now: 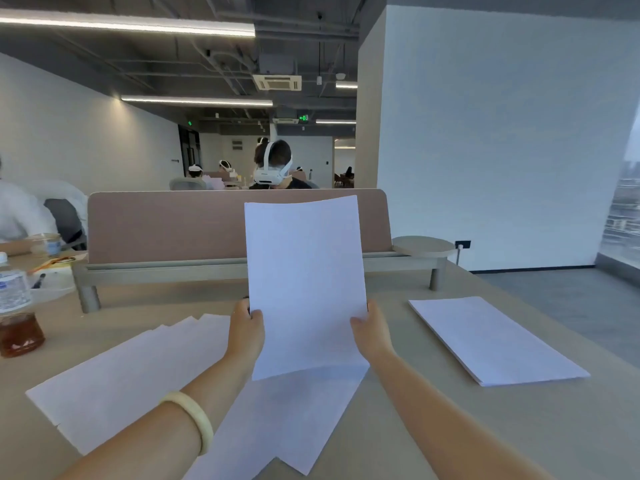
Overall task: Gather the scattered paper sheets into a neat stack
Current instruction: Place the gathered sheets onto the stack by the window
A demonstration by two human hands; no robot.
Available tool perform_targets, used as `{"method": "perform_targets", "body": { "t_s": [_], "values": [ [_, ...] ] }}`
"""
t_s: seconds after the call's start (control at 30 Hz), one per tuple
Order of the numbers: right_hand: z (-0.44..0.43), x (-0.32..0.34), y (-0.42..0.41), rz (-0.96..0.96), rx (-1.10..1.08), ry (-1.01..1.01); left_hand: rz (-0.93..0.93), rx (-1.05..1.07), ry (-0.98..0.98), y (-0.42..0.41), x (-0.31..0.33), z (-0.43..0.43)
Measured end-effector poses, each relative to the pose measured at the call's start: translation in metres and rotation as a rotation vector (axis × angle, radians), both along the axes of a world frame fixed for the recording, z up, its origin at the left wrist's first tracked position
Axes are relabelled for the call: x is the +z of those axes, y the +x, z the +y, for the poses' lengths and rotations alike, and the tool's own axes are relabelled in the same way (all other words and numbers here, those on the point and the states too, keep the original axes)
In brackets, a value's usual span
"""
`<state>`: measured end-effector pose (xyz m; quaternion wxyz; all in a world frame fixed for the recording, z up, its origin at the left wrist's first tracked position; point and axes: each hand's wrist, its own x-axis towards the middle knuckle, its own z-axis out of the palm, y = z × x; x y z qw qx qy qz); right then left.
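Worktop [450, 427] carries fanned loose sheets [114, 382] at left and a neat stack [495, 341] at right. Between them one sheet [304, 285] stands upright, its side edges pinched by the left hand [246, 329] and right hand [370, 329].

Quick count from where I'm sitting: one white paper sheet [304, 285] held upright, pinched between my two hands, my left hand [246, 329] and my right hand [370, 329]. One neat stack of white paper [495, 339] off to the right. The loose white sheets fanned out on the desk [128, 375] overlap, so maybe four or five, can't tell exactly. One pale bangle [194, 419], one clear plastic water bottle [12, 289], one glass of brown tea [20, 332].
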<state>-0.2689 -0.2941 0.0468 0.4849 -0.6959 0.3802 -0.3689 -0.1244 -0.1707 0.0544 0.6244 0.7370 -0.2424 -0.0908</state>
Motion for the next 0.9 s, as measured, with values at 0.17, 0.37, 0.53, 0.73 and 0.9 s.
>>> {"method": "perform_targets", "body": {
  "t_s": [0.17, 0.37, 0.53, 0.73, 0.9],
  "values": [
    [-0.049, -0.002, -0.06, 0.042, -0.13, -0.024, -0.029, -0.16, 0.041, -0.036, -0.004, -0.059],
    [-0.101, -0.008, -0.137, 0.156, -0.292, -0.067, -0.046, -0.378, 0.135, -0.084, -0.02, -0.134],
    [-0.148, -0.02, -0.19, 0.228, -0.405, -0.049, 0.067, -0.503, 0.113, -0.125, -0.033, -0.184],
    [-0.201, -0.035, -0.227, 0.367, -0.482, -0.022, 0.18, -0.551, 0.162, -0.158, -0.05, -0.239],
    [-0.238, -0.046, -0.239, 0.453, -0.479, -0.029, 0.259, -0.553, 0.155, -0.176, -0.056, -0.27]
  ]
}}
